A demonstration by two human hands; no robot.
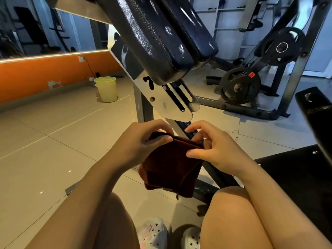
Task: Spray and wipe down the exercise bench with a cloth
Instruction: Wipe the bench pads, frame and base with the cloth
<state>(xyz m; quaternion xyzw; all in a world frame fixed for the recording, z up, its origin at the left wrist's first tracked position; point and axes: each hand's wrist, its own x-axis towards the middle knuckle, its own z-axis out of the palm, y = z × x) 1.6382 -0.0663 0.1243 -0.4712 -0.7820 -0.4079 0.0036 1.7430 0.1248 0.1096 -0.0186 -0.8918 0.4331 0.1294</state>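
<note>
Two hands hold one dark red cloth point(170, 169). The left hand point(143, 141) grips its top edge with curled fingers. The right hand point(213, 148) pinches it below two black pads point(161, 42).

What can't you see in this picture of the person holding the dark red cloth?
Head view only:
- Spray bottle: none in view.
- Bench pad: its top runs off the upper edge.
- Cloth: the top corners are hidden by the left hand and right hand.
- Weight plate label: too small to read.
</note>
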